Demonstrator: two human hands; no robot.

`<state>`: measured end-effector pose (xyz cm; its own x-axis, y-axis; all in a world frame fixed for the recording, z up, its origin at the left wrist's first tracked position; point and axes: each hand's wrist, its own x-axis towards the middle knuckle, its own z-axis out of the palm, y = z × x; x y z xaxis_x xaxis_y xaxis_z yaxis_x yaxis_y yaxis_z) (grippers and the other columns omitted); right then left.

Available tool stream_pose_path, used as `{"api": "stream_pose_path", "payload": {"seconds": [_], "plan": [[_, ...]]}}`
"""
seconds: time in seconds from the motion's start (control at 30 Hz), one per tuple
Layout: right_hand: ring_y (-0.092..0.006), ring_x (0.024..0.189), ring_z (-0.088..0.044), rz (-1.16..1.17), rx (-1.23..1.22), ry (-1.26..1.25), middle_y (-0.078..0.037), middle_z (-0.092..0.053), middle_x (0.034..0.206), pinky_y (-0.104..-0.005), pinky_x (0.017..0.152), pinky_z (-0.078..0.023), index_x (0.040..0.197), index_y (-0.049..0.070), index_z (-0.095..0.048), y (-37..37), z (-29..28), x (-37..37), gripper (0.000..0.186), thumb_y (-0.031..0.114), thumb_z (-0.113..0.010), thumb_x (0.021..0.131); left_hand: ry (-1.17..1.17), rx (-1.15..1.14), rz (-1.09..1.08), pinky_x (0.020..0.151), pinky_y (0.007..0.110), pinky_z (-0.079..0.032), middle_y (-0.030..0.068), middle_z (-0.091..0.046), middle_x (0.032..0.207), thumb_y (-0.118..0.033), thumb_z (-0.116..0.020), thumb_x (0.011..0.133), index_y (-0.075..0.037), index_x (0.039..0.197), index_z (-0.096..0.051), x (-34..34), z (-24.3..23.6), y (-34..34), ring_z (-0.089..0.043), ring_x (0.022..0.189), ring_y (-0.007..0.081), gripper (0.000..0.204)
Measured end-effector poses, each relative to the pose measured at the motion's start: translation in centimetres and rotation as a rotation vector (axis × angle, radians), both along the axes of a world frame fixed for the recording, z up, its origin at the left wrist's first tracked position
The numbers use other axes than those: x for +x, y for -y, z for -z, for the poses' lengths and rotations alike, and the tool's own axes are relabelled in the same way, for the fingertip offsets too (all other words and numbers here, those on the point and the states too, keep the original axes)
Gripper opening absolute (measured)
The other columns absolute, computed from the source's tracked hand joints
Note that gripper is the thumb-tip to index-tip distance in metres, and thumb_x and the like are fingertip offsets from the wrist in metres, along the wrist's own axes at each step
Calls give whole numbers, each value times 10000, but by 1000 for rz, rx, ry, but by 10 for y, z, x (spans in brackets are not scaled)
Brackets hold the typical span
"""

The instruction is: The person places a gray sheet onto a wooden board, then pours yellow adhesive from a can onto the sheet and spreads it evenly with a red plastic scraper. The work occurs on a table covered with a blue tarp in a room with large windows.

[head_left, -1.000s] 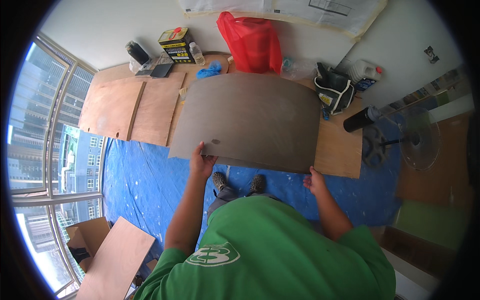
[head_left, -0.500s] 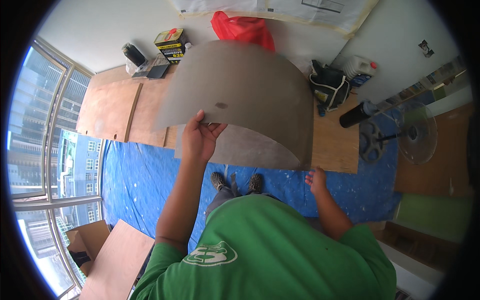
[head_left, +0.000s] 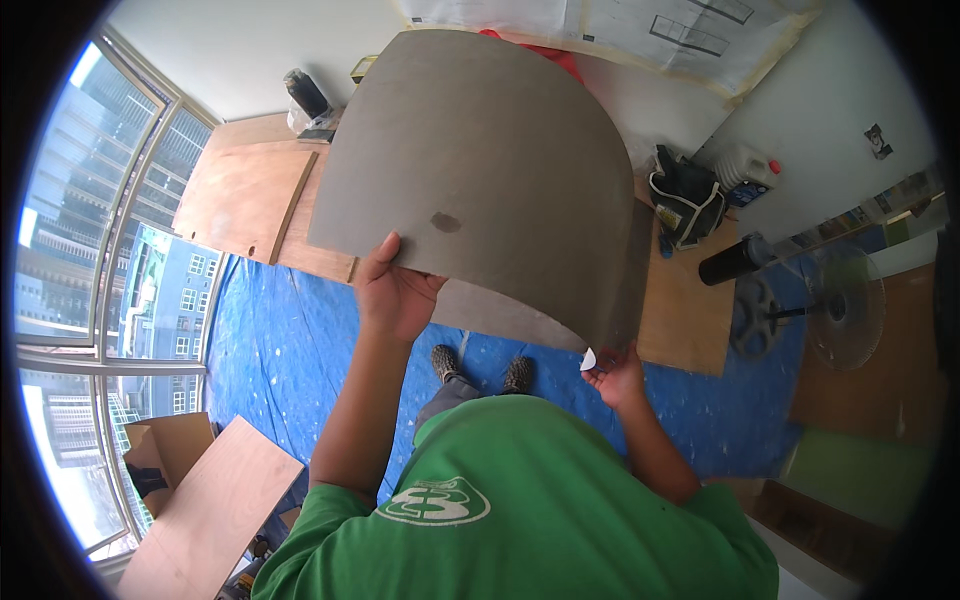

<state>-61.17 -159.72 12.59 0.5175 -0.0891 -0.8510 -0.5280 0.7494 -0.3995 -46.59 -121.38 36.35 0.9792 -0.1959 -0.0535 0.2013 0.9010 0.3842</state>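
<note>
A large, flexible grey-brown laminate sheet (head_left: 500, 150) arches upward before me, with a dark patch near its near edge. My left hand (head_left: 398, 298) is closed on that near edge, thumb on top and fingers underneath. At the sheet's near right corner, my right hand (head_left: 618, 378) pinches the edge, its fingertips partly hidden. Beside those fingers shows a small white piece (head_left: 588, 359); whether it belongs to the sheet cannot be made out. Below the sheet's left and right sides lies a wooden work surface (head_left: 690, 310).
Along the wall stand a dark bottle (head_left: 305, 92), a black bag (head_left: 688, 198) and a white jug (head_left: 745, 172). A black cylinder (head_left: 735, 260) and a fan (head_left: 845, 305) are at the right. Blue sheeting (head_left: 300, 345) covers the floor. A plywood board (head_left: 215, 520) leans lower left.
The laminate sheet has come nearer and up, covering more of the red bag and the tin behind. My right hand, formerly apart from it, now grips its right corner.
</note>
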Motion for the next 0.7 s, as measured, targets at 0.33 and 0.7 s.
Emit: {"api": "stream_pose_path", "payload": {"seconds": [0.33,0.7], "plan": [[-127,923,-720,-196,242,352,5,-741,1044,-256,857,-589,1130,124,-704,3,20,32,392,497,-700,1007,46,8,-207,1203,566,-406,203,-543,1546,-237,-542,1026,10,1553,-422,-52,14,-107,-521,1427,393,594],[-329,1344,-593,-587,90,578,-162,-639,1441,-498,1164,-452,1445,-9,-572,-25,-71,136,549,362,-650,1048,-121,375,-449,1015,506,-574,194,-646,1408,-223,-650,975,36,1489,-469,-112,34,-218,-690,1226,327,603]]}}
